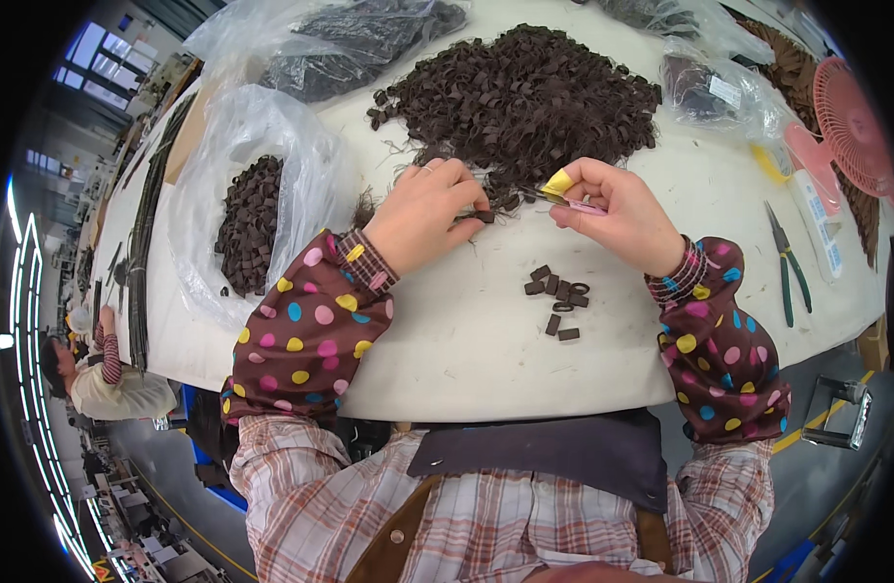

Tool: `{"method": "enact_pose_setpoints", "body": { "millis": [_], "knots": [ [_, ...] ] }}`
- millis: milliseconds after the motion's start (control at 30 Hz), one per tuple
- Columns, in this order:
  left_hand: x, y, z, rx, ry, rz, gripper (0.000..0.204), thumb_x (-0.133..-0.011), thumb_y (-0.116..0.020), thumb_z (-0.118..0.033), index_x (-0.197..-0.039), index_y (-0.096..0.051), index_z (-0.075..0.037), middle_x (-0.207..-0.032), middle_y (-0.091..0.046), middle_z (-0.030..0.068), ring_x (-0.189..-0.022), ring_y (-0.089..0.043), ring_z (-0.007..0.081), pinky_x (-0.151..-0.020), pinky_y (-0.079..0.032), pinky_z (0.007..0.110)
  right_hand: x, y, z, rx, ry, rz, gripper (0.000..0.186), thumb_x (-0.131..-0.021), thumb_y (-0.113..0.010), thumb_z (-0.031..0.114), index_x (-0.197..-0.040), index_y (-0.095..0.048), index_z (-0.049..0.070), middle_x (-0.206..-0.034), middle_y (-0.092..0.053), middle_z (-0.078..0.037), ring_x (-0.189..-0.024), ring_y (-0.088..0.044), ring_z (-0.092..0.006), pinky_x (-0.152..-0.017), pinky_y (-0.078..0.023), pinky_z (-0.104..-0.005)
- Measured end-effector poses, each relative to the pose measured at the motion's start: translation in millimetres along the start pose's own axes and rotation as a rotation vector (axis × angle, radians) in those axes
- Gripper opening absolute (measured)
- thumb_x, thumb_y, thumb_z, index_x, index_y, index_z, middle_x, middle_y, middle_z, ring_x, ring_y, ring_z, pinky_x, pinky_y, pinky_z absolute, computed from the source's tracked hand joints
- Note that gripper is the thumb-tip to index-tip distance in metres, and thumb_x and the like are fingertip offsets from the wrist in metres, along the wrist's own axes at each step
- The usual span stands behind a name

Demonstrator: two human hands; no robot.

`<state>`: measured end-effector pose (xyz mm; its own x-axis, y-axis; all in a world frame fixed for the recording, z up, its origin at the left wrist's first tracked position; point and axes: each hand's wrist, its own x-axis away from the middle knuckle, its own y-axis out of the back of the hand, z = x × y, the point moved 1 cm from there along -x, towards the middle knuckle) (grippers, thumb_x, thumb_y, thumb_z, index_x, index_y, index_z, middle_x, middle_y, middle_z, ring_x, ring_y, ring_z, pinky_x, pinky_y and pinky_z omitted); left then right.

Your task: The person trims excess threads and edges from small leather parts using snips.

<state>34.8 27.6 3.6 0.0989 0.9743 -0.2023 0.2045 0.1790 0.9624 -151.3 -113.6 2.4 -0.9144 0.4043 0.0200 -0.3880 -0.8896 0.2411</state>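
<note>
My left hand [432, 216] is closed in a pinch on a small dark brown loop [481, 217] near the front of a big heap. My right hand [617, 209] grips small pink-handled thread snips [573, 202], their thin tips pointing left toward the loop. Yellow wrapping covers one of its fingertips. Just beyond both hands rises the heap of brown loops [524, 102], with loose thread ends sticking out. Several separate loops [561, 291] lie on the table between my forearms.
A clear plastic bag [311, 185] holding more loops stands at the left. Green-handled pliers [789, 262], a white tube-like container [816, 223] and a pink fan [853, 126] are at the right. Plastic bags [359, 49] sit at the back. Another person [112, 379] works far left.
</note>
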Motion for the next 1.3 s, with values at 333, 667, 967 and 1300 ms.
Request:
{"method": "enact_pose_setpoints", "body": {
  "millis": [333, 667, 967, 1300],
  "knots": [
    [-45, 28, -35, 0.562, 0.154, -0.041, 0.019, -0.077, -0.061, -0.004, -0.094, -0.055, -0.002, -0.086, -0.064, 0.0095, -0.074, -0.063, 0.0209, -0.066, -0.050, 0.029, 11, -6, 16, 0.284, 0.414, -0.424, 0.034, -0.074, -0.068, 0.003, -0.104, -0.052, 0.005, -0.085, -0.062, -0.005, -0.067, -0.061, -0.0129, -0.059, -0.049, -0.0223],
    [-48, 12, -41, 0.545, 0.144, -0.201, 0.019, -0.077, -0.060, -0.001, -0.096, -0.056, -0.001, -0.085, -0.064, 0.0082, -0.074, -0.062, 0.0159, -0.069, -0.048, 0.026, 9, -1, 16, 0.320, 0.303, -0.399, 0.042, -0.073, -0.067, 0.006, -0.110, -0.047, 0.005, -0.084, -0.061, -0.003, -0.061, -0.058, -0.0123, -0.054, -0.045, -0.0215],
    [-34, 21, -12, 0.293, -0.052, 0.020, 0.023, -0.079, -0.061, -0.007, -0.101, -0.055, -0.005, -0.088, -0.062, 0.0087, -0.082, -0.061, 0.0208, -0.067, -0.049, 0.028, 2, 8, 11, -0.556, -0.092, -0.344, 0.034, -0.081, -0.061, 0.008, -0.111, -0.045, 0.005, -0.091, -0.055, 0.003, -0.053, -0.034, 0.0037, -0.042, -0.020, -0.0133],
    [-46, 3, -24, 1.469, 0.420, 0.174, 0.025, -0.093, -0.047, -0.025, -0.101, -0.055, -0.002, -0.086, -0.059, 0.0006, -0.071, -0.049, 0.0043, -0.062, -0.043, 0.019, 4, -6, 3, -0.323, 0.274, -0.419, 0.040, -0.077, -0.063, 0.003, -0.111, -0.042, 0.000, -0.091, -0.057, -0.004, -0.061, -0.051, -0.0021, -0.053, -0.041, -0.0163]
  ]
}}
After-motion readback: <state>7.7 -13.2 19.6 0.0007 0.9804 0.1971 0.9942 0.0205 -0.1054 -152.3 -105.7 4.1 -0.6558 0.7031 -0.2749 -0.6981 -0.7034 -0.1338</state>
